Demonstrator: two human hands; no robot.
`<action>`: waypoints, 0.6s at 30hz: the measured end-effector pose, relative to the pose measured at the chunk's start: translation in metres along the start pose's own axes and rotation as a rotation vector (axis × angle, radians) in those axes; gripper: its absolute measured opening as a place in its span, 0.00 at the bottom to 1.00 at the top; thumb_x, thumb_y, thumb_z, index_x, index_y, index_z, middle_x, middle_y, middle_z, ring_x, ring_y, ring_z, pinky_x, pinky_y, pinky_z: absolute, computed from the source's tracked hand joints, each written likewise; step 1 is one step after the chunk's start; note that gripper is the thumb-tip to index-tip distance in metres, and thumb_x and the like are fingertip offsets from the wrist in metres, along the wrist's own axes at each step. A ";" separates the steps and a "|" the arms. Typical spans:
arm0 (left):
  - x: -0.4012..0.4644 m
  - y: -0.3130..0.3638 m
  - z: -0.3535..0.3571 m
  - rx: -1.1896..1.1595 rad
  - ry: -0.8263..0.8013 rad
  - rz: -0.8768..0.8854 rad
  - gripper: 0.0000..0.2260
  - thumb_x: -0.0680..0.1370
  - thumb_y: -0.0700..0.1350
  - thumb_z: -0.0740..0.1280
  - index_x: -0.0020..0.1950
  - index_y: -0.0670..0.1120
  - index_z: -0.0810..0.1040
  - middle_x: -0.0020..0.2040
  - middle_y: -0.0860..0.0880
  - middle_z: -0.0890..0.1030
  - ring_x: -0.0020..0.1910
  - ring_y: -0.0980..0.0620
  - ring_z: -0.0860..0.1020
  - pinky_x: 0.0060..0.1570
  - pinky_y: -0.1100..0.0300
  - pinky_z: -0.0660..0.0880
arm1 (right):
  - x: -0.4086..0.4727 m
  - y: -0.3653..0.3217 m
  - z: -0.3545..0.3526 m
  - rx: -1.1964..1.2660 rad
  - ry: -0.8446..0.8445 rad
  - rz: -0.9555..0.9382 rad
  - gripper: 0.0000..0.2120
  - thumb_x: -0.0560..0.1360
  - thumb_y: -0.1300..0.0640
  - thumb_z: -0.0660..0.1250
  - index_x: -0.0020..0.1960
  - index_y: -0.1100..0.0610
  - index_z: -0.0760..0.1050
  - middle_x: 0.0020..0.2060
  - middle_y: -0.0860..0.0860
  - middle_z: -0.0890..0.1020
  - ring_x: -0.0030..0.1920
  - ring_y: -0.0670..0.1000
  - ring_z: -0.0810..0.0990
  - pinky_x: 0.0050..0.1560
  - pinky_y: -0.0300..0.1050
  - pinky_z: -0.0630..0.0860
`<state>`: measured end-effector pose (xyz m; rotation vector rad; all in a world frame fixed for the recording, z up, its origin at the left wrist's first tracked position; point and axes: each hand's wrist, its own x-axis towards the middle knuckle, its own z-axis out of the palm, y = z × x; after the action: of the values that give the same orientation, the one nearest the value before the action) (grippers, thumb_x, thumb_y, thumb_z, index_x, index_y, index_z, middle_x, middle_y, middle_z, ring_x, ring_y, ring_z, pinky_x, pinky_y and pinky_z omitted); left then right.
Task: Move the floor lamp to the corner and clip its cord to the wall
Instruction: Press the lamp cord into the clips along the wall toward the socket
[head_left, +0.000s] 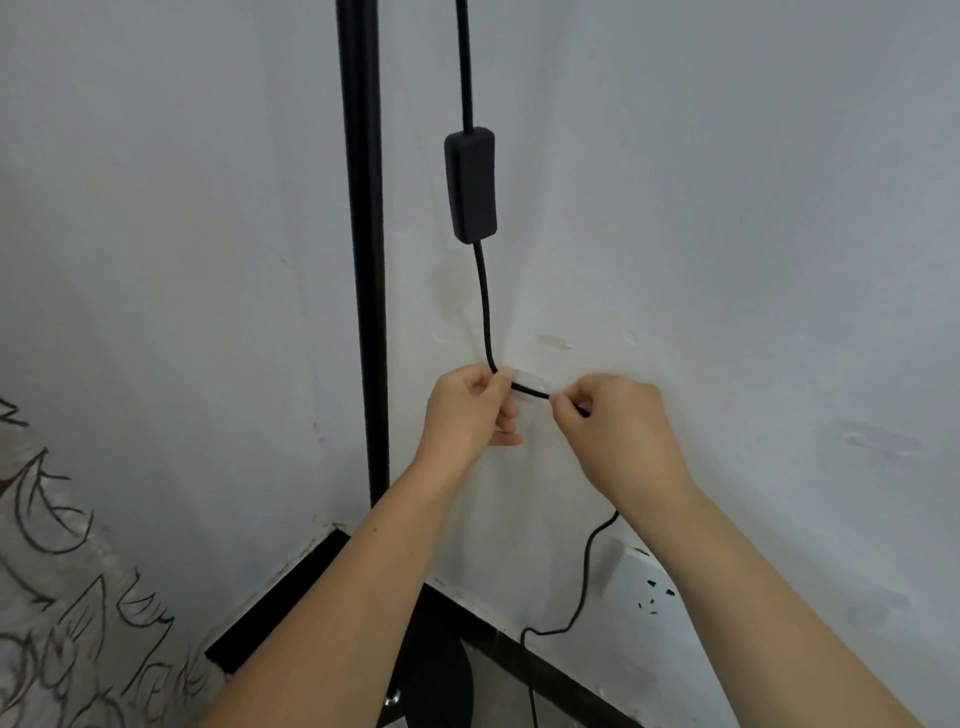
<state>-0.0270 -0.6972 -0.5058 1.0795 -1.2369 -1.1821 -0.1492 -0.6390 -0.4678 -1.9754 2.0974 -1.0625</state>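
1. Fingers of the left hand (470, 410) pinch the black cord (485, 306) just left of a clear clip (530, 382) on the wall (727, 234).
2. The right hand (618, 426) grips the same cord just right of the clip — taut between both.
3. The lamp pole (366, 260) stands in the corner; an inline switch (471, 187) hangs above the hands.
4. Cord trails down past a white socket (641, 582) near the wall's bottom edge.

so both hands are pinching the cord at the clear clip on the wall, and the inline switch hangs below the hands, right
Not quite. In the head view the inline switch hangs above the hands, not below. The rest holds: the left hand and right hand pinch the cord at the clear clip on the wall.
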 end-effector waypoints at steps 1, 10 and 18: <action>0.001 -0.001 0.000 -0.011 -0.017 -0.015 0.14 0.79 0.45 0.63 0.35 0.42 0.76 0.29 0.46 0.77 0.22 0.57 0.74 0.26 0.60 0.78 | 0.001 -0.002 0.000 -0.020 0.001 -0.014 0.15 0.76 0.56 0.62 0.37 0.66 0.77 0.33 0.61 0.82 0.34 0.60 0.79 0.35 0.50 0.77; 0.007 -0.002 0.003 -0.347 -0.121 -0.176 0.13 0.78 0.47 0.66 0.38 0.41 0.78 0.26 0.50 0.78 0.23 0.56 0.75 0.28 0.62 0.78 | 0.014 0.004 -0.008 -0.101 0.028 -0.021 0.19 0.77 0.56 0.59 0.31 0.66 0.71 0.26 0.62 0.81 0.23 0.55 0.81 0.33 0.47 0.79; 0.004 -0.001 -0.001 -0.346 -0.148 -0.151 0.12 0.78 0.48 0.67 0.40 0.42 0.78 0.28 0.50 0.78 0.25 0.56 0.76 0.30 0.62 0.79 | -0.011 0.029 0.023 0.652 -0.182 0.337 0.15 0.80 0.53 0.59 0.41 0.59 0.79 0.19 0.51 0.79 0.20 0.49 0.80 0.20 0.36 0.73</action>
<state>-0.0258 -0.7016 -0.5067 0.8482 -1.0243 -1.5502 -0.1603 -0.6409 -0.5048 -1.3035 1.6197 -1.2291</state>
